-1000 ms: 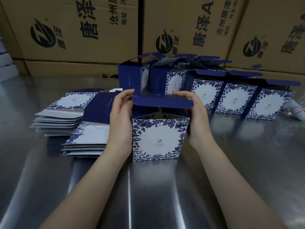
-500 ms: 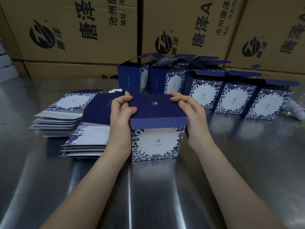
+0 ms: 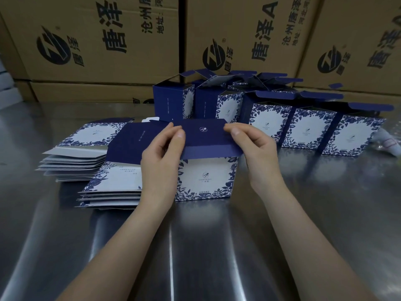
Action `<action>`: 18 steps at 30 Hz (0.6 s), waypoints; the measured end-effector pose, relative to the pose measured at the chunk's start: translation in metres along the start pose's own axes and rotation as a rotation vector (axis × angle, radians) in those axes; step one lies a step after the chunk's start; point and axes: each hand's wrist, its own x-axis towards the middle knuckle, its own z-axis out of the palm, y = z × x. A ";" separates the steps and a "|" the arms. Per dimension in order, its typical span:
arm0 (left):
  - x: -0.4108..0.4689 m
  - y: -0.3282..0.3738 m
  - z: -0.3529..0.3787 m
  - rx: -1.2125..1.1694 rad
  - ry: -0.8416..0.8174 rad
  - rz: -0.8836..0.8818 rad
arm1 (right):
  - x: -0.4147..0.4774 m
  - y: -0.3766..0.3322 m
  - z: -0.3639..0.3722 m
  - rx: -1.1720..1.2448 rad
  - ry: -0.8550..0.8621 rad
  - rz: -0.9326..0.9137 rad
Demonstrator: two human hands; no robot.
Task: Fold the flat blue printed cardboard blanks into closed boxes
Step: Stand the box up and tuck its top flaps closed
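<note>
A blue floral box stands upright on the steel table in front of me. Its dark blue lid lies folded down over the top, with the tuck flap hanging over the front face. My left hand grips the lid's left edge, thumb on top. My right hand pinches the lid's right edge the same way. Two stacks of flat blanks lie to the left of the box, partly hidden by my left hand.
Several erected boxes with open lids stand in rows behind and to the right. Large brown cartons wall off the back. The steel table stretches bare toward me. A white object lies at the far right.
The lid was standing open over the box; both hands have swung it down flat over the top, and the tuck flap now hangs at the front.
</note>
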 end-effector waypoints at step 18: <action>-0.009 -0.006 0.003 0.264 -0.046 0.324 | 0.000 0.001 -0.001 0.004 -0.176 0.056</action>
